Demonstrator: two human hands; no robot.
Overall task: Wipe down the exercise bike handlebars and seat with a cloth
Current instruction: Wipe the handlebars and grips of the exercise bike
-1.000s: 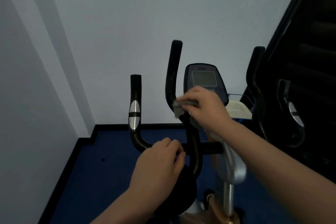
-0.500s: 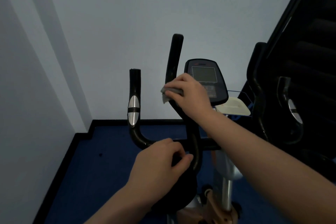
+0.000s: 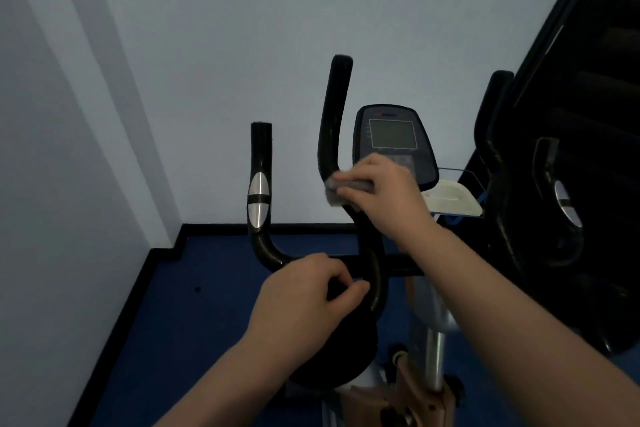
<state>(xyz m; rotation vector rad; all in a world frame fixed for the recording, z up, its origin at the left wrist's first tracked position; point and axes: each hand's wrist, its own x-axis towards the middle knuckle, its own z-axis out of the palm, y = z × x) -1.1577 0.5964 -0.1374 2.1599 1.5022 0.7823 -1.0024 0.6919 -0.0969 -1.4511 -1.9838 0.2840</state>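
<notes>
Head view: your right hand [image 3: 384, 191] has its fingers curled round a grey cloth [image 3: 341, 189], pressing it against the tall inner bar [image 3: 332, 121] of the bike's handlebars, at the bend where the upright turns down toward the stem. Wrapping the cloth round the tube this way probably lets one stroke clean most of the way round it. Your left hand [image 3: 304, 295] rests on the crossbar [image 3: 401, 265] low in the middle, fingers curled over it and thumb out to the right; it holds nothing loose, and most likely it steadies the frame so the bar does not swing under the rubbing. The outer left grip [image 3: 260, 184] stands apart to the left, its silver pulse plates bare and untouched. The console [image 3: 391, 135] sits just behind your right hand, near enough that the knuckles cover its lower edge. The seat cannot be made out for certain, so that part of the job looks not yet begun.

As for writing: the console screen is dark, and a faint reddish mark above it is too blurred to read. No brand or label is legible anywhere
</notes>
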